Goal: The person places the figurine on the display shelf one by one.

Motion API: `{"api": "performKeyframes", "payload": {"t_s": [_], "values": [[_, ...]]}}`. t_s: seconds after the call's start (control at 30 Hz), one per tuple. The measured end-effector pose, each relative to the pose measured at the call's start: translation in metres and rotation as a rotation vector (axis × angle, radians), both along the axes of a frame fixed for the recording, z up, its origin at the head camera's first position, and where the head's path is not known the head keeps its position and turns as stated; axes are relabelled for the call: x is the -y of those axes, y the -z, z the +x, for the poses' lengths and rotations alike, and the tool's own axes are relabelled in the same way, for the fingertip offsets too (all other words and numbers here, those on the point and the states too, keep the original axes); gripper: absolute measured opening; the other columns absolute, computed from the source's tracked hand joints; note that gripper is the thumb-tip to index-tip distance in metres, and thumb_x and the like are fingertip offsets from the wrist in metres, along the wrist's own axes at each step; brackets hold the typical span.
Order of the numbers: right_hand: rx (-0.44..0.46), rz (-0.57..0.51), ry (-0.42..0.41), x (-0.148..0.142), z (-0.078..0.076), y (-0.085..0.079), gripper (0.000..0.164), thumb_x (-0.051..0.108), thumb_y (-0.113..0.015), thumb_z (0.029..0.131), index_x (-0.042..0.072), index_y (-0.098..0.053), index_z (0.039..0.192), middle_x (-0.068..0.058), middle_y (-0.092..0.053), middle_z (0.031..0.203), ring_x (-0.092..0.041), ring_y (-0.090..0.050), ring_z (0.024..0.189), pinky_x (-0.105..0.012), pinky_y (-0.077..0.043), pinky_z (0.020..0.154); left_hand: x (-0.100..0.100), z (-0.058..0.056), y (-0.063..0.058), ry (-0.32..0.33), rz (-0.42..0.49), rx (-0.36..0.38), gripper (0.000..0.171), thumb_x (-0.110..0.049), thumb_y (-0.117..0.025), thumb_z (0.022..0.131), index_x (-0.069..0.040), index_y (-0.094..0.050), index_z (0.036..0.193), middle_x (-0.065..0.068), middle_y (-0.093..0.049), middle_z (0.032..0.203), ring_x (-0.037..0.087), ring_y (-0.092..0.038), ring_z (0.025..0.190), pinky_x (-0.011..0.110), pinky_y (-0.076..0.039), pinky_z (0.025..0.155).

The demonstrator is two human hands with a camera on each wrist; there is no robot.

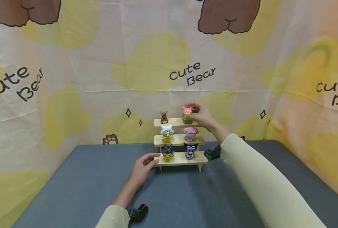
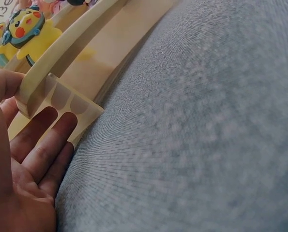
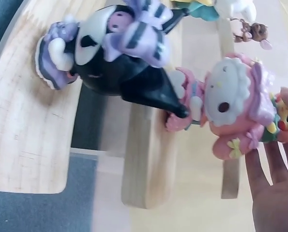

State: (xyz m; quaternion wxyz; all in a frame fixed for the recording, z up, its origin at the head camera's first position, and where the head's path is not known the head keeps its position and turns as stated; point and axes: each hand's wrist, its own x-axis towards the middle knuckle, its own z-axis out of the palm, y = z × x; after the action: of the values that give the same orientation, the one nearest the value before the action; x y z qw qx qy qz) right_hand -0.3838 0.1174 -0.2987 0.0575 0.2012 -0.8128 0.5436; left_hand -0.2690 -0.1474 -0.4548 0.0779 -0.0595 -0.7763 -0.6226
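Observation:
A three-tier wooden display stand point(image 1: 174, 158) bears several small figurines. In the head view my right hand point(image 1: 203, 115) grips a pink-headed figurine point(image 1: 187, 111) at the right of the top tier, thumb in front and fingers behind. The right wrist view shows this figurine point(image 3: 285, 118) partly hidden behind a pink hooded one. My left hand point(image 1: 141, 167) holds the left end of the bottom tier between thumb and index finger. In the left wrist view the other fingers point(image 2: 52, 150) of that hand extend by the clear side support point(image 2: 85, 104).
A brown figurine point(image 1: 164, 117) stands on the top tier's left. White-hooded point(image 1: 167, 133) and pink-hooded point(image 1: 190, 134) figurines share the middle tier; dark-hooded yellow point(image 1: 167, 152) and black-and-purple point(image 1: 190, 151) ones stand below. The grey tabletop point(image 1: 72, 190) meets a printed cloth backdrop point(image 1: 146, 63).

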Motion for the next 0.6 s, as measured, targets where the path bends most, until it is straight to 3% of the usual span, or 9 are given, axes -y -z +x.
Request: {"api": "performKeyframes", "payload": {"t_s": [0.13, 0.33, 0.47, 0.6], "values": [[-0.015, 0.036, -0.033, -0.008, 0.001, -0.006, 0.061, 0.006, -0.076, 0.086, 0.000, -0.052, 0.142, -0.022, -0.054, 0.144, -0.037, -0.051, 0.134, -0.049, -0.044, 0.110, 0.000, 0.000, 0.001, 0.002, -0.004, 0.000, 0.026, -0.021, -0.069, 0.096, -0.013, -0.073, 0.120, 0.008, -0.070, 0.129, 0.017, -0.064, 0.115, 0.027, -0.051, 0.089], [-0.066, 0.146, -0.047, -0.026, 0.010, -0.025, 0.061, 0.014, -0.075, 0.089, 0.001, -0.051, 0.143, -0.023, -0.051, 0.148, -0.040, -0.047, 0.138, -0.056, -0.039, 0.113, 0.004, 0.001, 0.003, -0.006, 0.001, 0.009, 0.026, -0.020, -0.068, 0.097, -0.013, -0.072, 0.121, 0.009, -0.070, 0.129, 0.014, -0.065, 0.110, 0.030, -0.054, 0.089], [-0.143, 0.313, -0.025, -0.041, 0.020, -0.034, 0.055, 0.022, -0.073, 0.093, 0.001, -0.054, 0.140, -0.022, -0.054, 0.146, -0.042, -0.047, 0.136, -0.059, -0.038, 0.112, 0.008, 0.002, 0.002, -0.017, -0.031, 0.005, 0.025, -0.020, -0.067, 0.097, -0.014, -0.073, 0.121, 0.007, -0.069, 0.131, 0.020, -0.063, 0.119, 0.032, -0.051, 0.094], [-0.244, 0.545, -0.022, -0.054, 0.033, -0.033, 0.054, 0.031, -0.071, 0.094, -0.001, -0.058, 0.136, -0.022, -0.059, 0.141, -0.043, -0.050, 0.133, -0.060, -0.039, 0.110, 0.011, 0.002, -0.002, -0.031, -0.074, -0.017, 0.025, -0.020, -0.066, 0.097, -0.013, -0.073, 0.121, 0.007, -0.069, 0.132, 0.026, -0.060, 0.129, 0.038, -0.050, 0.100]]}}
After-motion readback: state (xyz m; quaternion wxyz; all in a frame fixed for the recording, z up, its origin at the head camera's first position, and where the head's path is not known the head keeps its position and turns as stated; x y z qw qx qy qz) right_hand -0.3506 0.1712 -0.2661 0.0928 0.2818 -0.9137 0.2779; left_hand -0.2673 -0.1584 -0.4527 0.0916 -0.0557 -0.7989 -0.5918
